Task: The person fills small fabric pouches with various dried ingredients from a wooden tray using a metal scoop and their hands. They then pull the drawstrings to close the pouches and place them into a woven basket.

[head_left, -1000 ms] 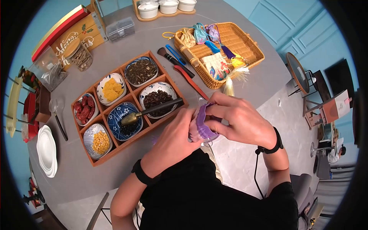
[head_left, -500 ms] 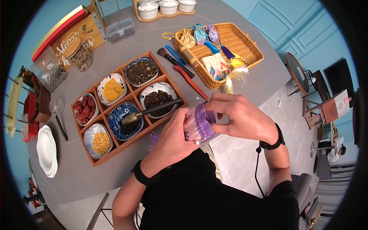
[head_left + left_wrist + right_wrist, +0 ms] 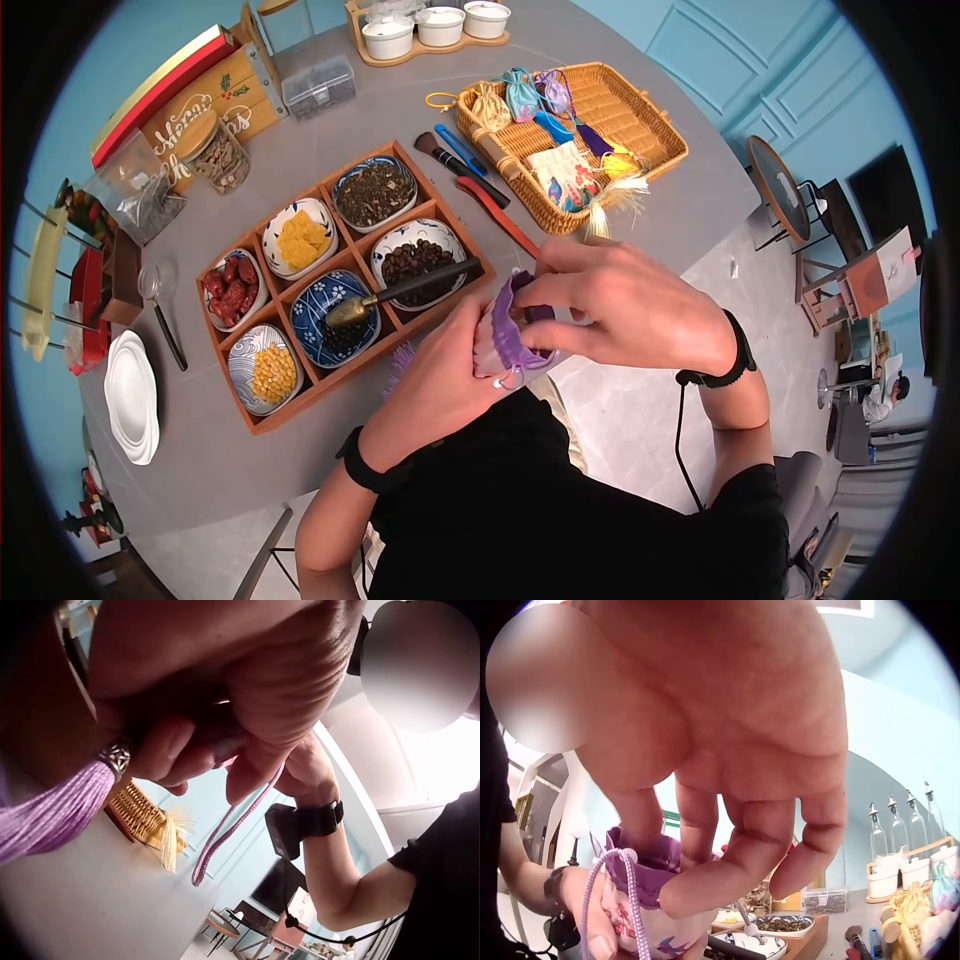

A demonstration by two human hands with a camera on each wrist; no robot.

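A pink drawstring pouch [image 3: 490, 350] with a ruffled purple mouth is between my hands, close above the table's near edge. My left hand [image 3: 430, 385] holds it around its body. A lilac tassel [image 3: 64, 810] hangs beside that hand, and a looped lilac cord [image 3: 225, 836] dangles below it. My right hand [image 3: 630, 315] reaches the mouth from the right. In the right wrist view its thumb and index finger dip inside the purple rim [image 3: 649, 877], apart from each other, with the middle finger bent across the front. Those fingertips are hidden by the cloth.
A wooden divided box [image 3: 448, 212] holds bowls of dried ingredients. A black-handled scoop [image 3: 430, 284] lies across two of them. Behind stand a wicker basket [image 3: 650, 95] with small pouches, a brush [image 3: 455, 165] and a red-handled tool [image 3: 500, 218]. White dishes [image 3: 130, 400] sit at left.
The right fingers have shifted at the pouch's mouth, and the pouch has tilted slightly with its rim spread wider. The left hand keeps its hold. The view has shifted a little.
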